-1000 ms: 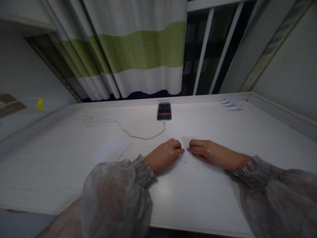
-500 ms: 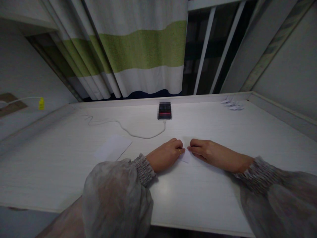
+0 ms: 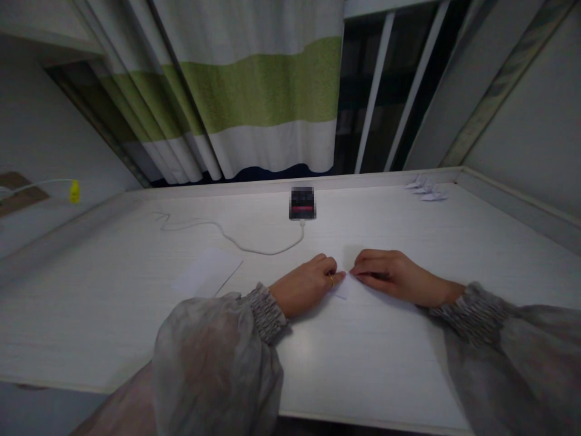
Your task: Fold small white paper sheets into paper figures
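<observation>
A small white piece of paper (image 3: 343,287) lies on the white table (image 3: 372,351) between my two hands. My left hand (image 3: 308,284), a ring on one finger, has its fingers curled and pressed on the paper's left edge. My right hand (image 3: 390,275) meets it from the right, fingertips pinched down on the paper's upper corner. Most of the paper is hidden under the fingers. Grey gathered sleeves cover both of my forearms.
A white sheet (image 3: 207,272) lies to the left of my hands. A small dark device (image 3: 302,203) with a white cable (image 3: 227,236) sits further back. Several folded paper shapes (image 3: 427,190) rest at the far right corner. A striped curtain (image 3: 254,91) hangs behind the table.
Both hands have shifted slightly to the right along the paper, the right hand's fingers pressing flatter on it. Nothing else has moved.
</observation>
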The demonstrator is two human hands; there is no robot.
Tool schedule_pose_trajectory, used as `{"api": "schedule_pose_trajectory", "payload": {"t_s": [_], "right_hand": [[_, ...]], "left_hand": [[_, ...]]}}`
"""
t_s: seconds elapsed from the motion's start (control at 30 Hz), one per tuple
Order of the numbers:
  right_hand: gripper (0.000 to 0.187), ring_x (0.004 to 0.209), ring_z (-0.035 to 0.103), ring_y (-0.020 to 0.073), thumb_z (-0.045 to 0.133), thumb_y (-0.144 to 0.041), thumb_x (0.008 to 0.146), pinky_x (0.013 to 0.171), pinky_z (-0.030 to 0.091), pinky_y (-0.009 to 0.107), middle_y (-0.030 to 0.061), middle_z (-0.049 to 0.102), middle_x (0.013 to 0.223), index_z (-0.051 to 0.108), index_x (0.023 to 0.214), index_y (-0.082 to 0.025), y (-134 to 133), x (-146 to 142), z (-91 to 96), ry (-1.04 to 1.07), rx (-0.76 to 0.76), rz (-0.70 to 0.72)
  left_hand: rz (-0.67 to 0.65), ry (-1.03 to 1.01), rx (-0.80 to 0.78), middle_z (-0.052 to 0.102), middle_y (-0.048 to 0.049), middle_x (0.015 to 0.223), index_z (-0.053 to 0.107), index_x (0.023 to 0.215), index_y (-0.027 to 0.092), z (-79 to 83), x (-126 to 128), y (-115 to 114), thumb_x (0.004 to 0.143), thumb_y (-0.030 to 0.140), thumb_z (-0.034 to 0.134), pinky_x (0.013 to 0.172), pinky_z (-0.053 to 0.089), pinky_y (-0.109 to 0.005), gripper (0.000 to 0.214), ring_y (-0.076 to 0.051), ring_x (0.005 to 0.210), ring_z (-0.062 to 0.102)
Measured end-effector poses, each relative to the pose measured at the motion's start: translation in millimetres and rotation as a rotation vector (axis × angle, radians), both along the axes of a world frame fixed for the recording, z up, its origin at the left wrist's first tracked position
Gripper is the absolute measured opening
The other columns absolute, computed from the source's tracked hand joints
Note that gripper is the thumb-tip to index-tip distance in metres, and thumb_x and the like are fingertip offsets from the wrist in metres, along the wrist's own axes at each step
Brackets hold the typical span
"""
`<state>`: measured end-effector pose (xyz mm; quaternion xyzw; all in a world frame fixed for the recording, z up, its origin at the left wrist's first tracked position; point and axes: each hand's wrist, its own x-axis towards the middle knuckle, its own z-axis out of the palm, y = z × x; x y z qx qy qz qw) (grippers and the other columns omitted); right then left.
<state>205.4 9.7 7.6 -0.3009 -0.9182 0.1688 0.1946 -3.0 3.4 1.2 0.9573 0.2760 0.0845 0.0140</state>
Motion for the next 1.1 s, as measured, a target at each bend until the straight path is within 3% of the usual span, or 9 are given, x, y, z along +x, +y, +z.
{"api": "schedule_pose_trajectory", "payload": {"t_s": [0.17,0.6,1.1], "right_hand": [[0.026,0.077,0.057,0.0139,0.041,-0.017,0.085,0.07,0.048,0.027,0.008,0.058,0.089,0.063,0.097,-0.017,-2.5,-2.5,-2.6,-0.046,0.045,0.036],[0.027,0.075,0.057,0.0145,0.04,-0.012,0.082,0.07,0.05,0.029,0.0092,0.054,0.093,0.063,0.096,-0.014,-6.7,-3.5,-1.3,-0.201,0.077,0.041],[0.023,0.076,0.056,0.0139,0.041,-0.011,0.08,0.071,0.048,0.028,0.0078,0.055,0.089,0.063,0.088,-0.013,-3.7,-1.6,0.3,-0.122,0.03,0.025]], "left_hand": [[-0.015,-0.01,0.003,0.052,-0.0095,0.089,0.055,0.102,0.01,-5.0,-0.5,2.2,0.091,0.026,0.021,0.076,0.039,-0.029,0.039,-0.017,0.086,0.042],[0.005,-0.019,-0.017,0.051,-0.0094,0.089,0.055,0.099,0.01,-6.1,0.3,1.8,0.091,0.026,0.02,0.075,0.039,-0.029,0.039,-0.017,0.087,0.042],[0.012,-0.021,-0.039,0.051,-0.0097,0.092,0.056,0.098,0.009,-5.7,0.7,2.0,0.091,0.026,0.021,0.078,0.039,-0.029,0.039,-0.016,0.088,0.042]]}}
